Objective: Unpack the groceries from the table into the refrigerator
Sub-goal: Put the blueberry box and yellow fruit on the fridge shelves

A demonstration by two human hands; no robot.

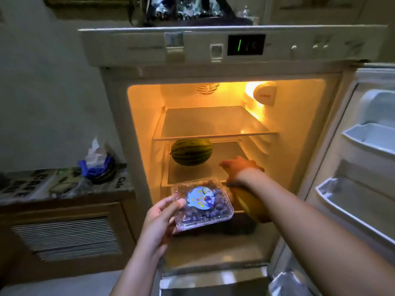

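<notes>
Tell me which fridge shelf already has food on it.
The second glass shelf down: a watermelon sits on its left side. The top shelf is bare.

The clear glossy plastic clamshell (203,207) of blueberries is showing a shiny paper label. The watermelon (191,152) rind is looking smooth and matt. Glass shelves (215,122) are gleaming, and white plastic door bins (367,142) are looking smooth.
</notes>
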